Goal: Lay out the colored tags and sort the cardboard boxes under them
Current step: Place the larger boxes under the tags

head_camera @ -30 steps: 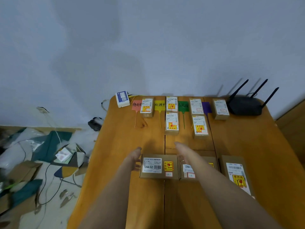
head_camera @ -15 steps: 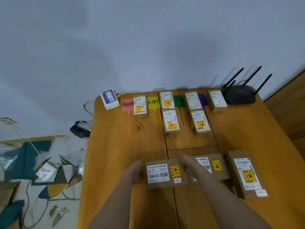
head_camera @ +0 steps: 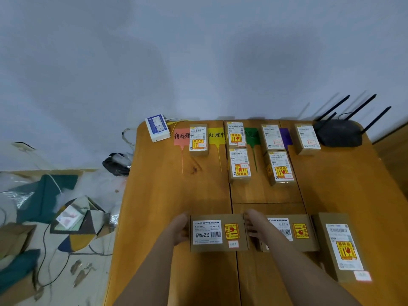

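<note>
Bare table (head_camera: pixel 176 195) between box rows

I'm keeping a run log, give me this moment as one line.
stage: sorting boxes | left hand and right hand: gripping ends of near-left box on table | sorted: six boxes beside tags | unsorted: three near

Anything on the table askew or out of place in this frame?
Mostly tidy. The lower box by the green tag, box, sits slightly rotated against its column. A white device lies crooked at the table's far-left corner, outside the tag row.
</note>
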### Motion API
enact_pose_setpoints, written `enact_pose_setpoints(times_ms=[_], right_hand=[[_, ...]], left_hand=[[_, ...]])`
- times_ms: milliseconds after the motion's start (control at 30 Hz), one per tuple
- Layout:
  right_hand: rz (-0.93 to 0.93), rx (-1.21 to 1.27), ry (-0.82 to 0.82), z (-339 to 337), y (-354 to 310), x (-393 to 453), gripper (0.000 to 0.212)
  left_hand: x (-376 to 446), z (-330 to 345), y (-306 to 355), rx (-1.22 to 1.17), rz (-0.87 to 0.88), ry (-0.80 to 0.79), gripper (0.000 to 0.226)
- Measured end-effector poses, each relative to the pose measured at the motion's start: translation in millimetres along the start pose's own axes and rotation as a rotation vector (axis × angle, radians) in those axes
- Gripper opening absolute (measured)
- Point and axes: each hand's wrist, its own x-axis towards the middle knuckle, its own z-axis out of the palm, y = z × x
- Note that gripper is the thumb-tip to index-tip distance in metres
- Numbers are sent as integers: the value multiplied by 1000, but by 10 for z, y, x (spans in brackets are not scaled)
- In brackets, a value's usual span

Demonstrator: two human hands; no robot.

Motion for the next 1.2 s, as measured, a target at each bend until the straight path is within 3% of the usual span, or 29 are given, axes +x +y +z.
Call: enact_pose_setpoints(times_ms=[200,533,767,1200], right_hand=[[-9,-61,-100,57,43,-81,26],[-346,42,-127,-155,-657,-647,28],[-462,161,-84,-217,-798,-897,36],[-478,282,-109,-385,-647,-1113,51]], left_hand=[[-59,13,-41,26,-11,-28,30],[-558,-44,485,-54,293,53,31],[-910,-95,708,-42,480,70,42],[-1250,78,630,-28,543,71,42]])
